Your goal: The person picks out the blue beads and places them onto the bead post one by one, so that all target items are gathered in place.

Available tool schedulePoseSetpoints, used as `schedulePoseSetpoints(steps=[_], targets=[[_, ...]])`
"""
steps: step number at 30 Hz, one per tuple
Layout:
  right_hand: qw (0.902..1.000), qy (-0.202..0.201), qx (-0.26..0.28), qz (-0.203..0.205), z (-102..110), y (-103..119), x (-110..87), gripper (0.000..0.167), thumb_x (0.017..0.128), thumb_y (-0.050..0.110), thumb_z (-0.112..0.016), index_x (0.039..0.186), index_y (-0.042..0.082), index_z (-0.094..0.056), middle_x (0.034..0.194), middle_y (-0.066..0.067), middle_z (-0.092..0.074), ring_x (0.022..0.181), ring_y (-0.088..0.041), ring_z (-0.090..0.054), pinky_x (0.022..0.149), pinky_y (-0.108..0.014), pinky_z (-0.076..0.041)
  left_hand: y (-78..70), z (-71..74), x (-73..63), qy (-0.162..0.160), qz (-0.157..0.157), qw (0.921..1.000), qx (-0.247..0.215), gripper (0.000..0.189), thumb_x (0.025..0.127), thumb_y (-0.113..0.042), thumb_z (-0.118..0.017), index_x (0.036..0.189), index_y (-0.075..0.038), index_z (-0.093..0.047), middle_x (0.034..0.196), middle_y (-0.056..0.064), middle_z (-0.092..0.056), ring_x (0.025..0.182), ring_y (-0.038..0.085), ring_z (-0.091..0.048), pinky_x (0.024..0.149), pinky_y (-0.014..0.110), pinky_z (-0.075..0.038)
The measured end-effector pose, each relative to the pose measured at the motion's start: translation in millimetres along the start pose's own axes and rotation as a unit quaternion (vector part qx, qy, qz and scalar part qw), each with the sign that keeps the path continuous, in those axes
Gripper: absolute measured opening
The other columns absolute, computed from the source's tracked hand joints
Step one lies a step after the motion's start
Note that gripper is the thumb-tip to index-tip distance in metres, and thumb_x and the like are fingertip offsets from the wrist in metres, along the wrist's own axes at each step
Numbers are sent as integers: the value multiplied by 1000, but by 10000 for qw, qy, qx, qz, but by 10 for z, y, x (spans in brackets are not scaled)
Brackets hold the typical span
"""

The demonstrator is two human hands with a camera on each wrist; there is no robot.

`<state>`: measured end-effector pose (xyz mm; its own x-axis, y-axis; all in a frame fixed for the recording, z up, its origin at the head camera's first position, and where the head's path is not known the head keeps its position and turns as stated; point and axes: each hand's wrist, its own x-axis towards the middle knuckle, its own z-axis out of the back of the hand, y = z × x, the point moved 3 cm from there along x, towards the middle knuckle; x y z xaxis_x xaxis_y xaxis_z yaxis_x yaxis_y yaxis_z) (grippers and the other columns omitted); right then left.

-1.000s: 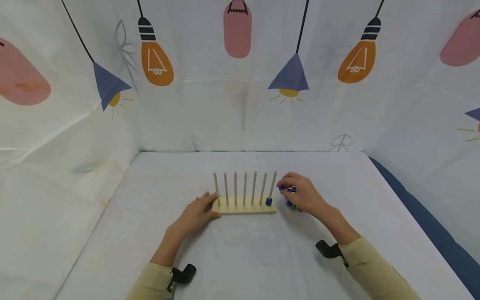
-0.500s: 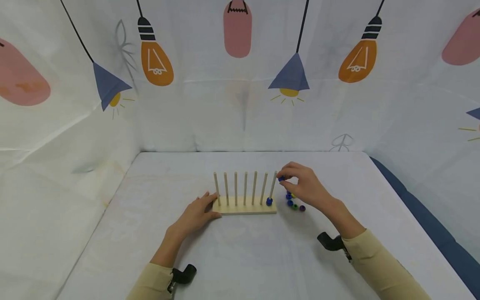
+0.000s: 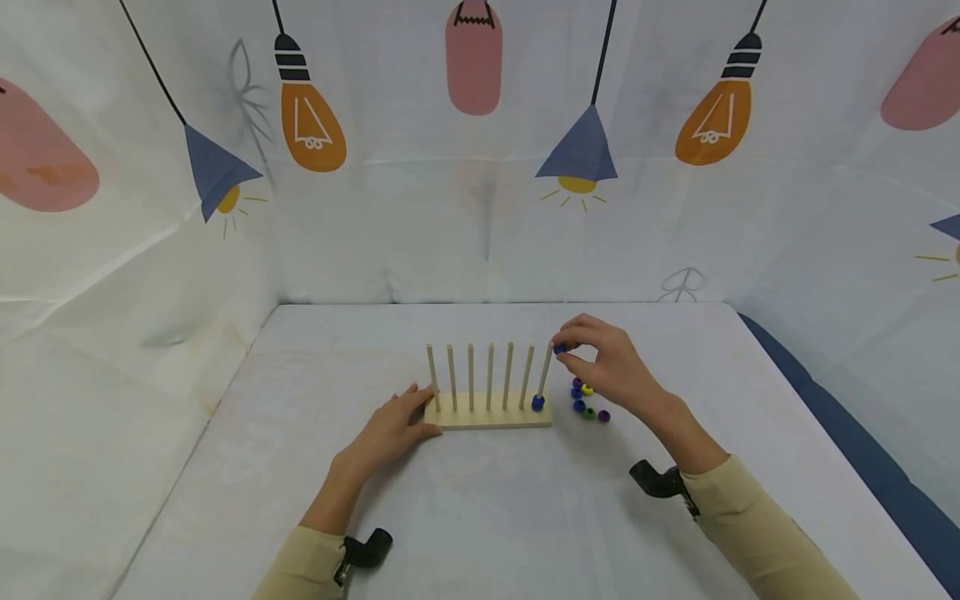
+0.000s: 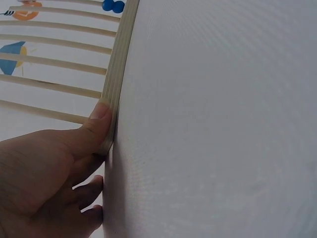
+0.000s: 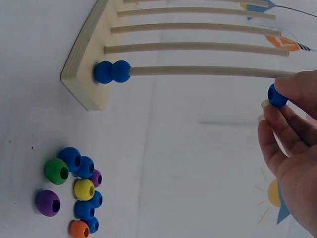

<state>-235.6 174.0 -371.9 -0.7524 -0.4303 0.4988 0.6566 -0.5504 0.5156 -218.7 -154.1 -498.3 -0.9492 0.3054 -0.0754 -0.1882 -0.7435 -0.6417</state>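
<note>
- Blue bead (image 5: 278, 95) pinched between thumb and fingertips: my right hand (image 3: 611, 367) is clamped on it, up by the tip of the rightmost peg (image 5: 208, 72). I cannot tell whether bead and peg touch.
- Low on that same peg I see two blue beads (image 5: 111, 72), one against the other, down at the base.
- My left hand (image 3: 390, 429) is clamped on the left end of the pale wooden base (image 3: 487, 419), my thumb pressed to its front edge.
- The base lies flat on the white table (image 3: 480, 517) in front of me, its seven pegs standing in a row.
- To the right of it, under my right hand, loose beads lie close together: a green bead (image 5: 56, 171), a yellow bead (image 5: 84, 189), an orange bead (image 5: 79, 229), two purple and several blue.
- My sleeves (image 3: 765, 525) are tan; lamps and bulbs are printed on the cloth wall (image 3: 420, 233) behind.
</note>
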Motion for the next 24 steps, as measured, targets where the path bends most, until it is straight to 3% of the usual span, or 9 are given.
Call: schedulePoseSetpoints(steps=[18, 24], targets=[[9993, -278, 147, 194, 84, 104, 58, 21, 86, -2, -73, 102, 13, -74, 101, 1, -67, 89, -11, -65, 83, -12, -51, 7, -7, 15, 16, 38, 10000, 14, 72, 90, -33, -73, 151, -11, -42, 159, 18, -35, 151, 33, -27, 126, 53, -20], [9984, -357, 313, 296, 90, 166, 79, 22, 86, -1, -74, 103, 12, -74, 102, 0, -68, 90, -13, -66, 85, -15, -54, 17, -13, 23, -9, 22, 10000, 47, 72, 90, -34, -73, 151, -11, -43, 159, 17, -36, 151, 33, -27, 126, 53, -20]])
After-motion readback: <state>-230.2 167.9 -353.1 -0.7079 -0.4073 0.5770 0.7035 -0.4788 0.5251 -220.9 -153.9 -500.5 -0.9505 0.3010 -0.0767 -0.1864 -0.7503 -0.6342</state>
